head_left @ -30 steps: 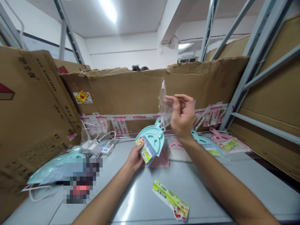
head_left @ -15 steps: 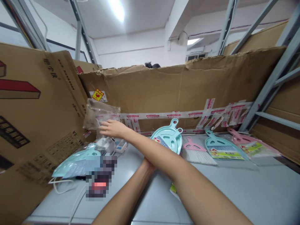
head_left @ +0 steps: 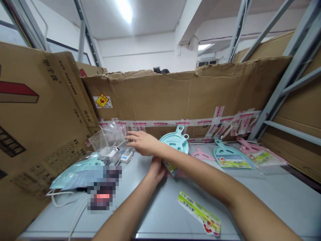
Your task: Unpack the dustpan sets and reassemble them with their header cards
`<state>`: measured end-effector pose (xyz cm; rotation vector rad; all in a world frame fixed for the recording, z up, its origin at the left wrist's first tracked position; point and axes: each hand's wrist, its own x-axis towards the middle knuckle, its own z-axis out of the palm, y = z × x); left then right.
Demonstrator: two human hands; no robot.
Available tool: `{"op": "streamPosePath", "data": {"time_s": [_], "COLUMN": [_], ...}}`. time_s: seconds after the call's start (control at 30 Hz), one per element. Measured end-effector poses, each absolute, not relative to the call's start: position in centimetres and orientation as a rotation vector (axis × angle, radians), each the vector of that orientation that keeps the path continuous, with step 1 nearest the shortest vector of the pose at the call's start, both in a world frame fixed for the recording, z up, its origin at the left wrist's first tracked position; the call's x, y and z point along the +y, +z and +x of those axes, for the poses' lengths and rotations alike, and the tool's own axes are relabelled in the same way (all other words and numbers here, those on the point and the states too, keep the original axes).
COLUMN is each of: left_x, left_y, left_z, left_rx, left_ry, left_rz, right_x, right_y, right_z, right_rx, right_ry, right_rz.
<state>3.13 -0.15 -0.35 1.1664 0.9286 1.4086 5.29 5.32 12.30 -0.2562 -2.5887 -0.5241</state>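
My left hand is shut on a teal plastic dustpan, gripping its lower end, with a brush and a printed card partly hidden there. My right hand reaches across above the left wrist, fingers open and holding nothing. Its fingertips are close to a crumpled clear plastic bag, which stands at the left against a white plug adapter. A pink dustpan part shows faintly under my forearm.
Along the grey table's back edge lie a pink brush, a teal dustpan set and a bagged pink set. A printed label strip lies in front. A bagged teal dustpan and white cables sit left. Taped cardboard walls surround the table.
My right hand has let go of the clear bag, which now sits lower at the left, and the hand has moved slightly right. The label strip shows again beyond my forearm.
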Motion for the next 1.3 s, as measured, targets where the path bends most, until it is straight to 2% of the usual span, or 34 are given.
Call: {"op": "streamPosePath", "data": {"time_s": [0.07,0.2,0.3,0.4,0.47,0.6,0.7,0.83,0.93,1.03,1.17,1.3], "left_x": [-0.6,-2.2,-3.4,-4.3,-4.9,-6.1,-7.4,-8.8,-9.5,-9.7,-9.3,-9.2], "left_y": [-0.4,-0.4,-0.2,0.0,0.1,0.4,0.6,1.7,2.7,3.1,3.0,3.4], "left_z": [3.8,5.4,6.6,7.3,7.6,7.9,7.7,6.4,5.6,5.7,6.3,6.3], "left_rx": [0.850,0.684,0.673,0.671,0.677,0.738,0.752,0.733,0.703,0.688,0.839,0.824], "left_ry": [1.466,1.550,1.546,1.513,1.494,1.369,1.022,0.445,0.229,0.156,0.225,0.287], "left_rz": [0.982,0.499,0.398,0.370,0.371,0.459,0.648,0.988,1.246,1.373,1.488,1.986], "right_x": [4.7,4.9,5.9,7.3,8.2,9.8,10.5,10.9,11.0,10.9,10.7,10.7], "right_y": [13.9,15.9,15.5,14.1,13.1,11.9,11.3,10.3,9.4,8.8,8.6,8.9], "right_z": [10.6,21.2,26.2,28.2,28.6,29.6,30.6,31.0,30.1,28.8,27.4,26.8], "right_rx": [-2.454,-1.953,-1.900,-2.008,-2.035,-1.992,-1.935,-1.976,-2.002,-2.065,-2.178,-2.378], "right_ry": [-0.397,-0.280,0.128,0.832,1.127,1.398,1.557,1.661,1.657,1.608,1.416,1.125], "right_rz": [-0.425,-1.089,-1.420,-1.399,-1.263,-1.103,-1.101,-1.119,-1.193,-1.347,-1.568,-1.621]}}
